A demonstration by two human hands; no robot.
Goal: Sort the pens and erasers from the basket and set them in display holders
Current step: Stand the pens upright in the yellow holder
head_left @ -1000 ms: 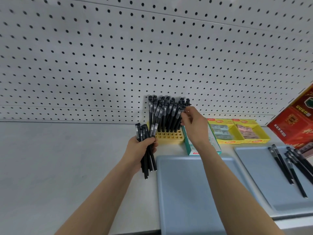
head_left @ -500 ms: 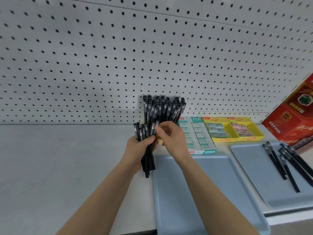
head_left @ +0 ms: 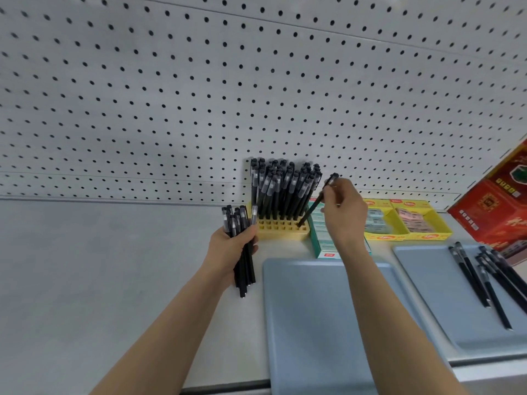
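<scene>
Shelf [head_left: 114, 266] back edge: yellow holder [head_left: 282, 228] was mostly filled, right hand [head_left: 343, 212] pinched one pen [head_left: 316, 203] into it, left hand [head_left: 228, 246] gripped a bundle [head_left: 242, 252], loose pens [head_left: 484, 277] lay unsorted on right tray [head_left: 427, 280].

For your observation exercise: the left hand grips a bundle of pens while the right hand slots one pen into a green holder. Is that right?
No: the head view shows the holder is yellow, not green. The left hand grips the bundle; the right hand slots one pen in.

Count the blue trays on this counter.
2: one flat blue-grey plastic tray nearest the camera, centre; the second tray to its right, with loose black pens lying on it.
</scene>
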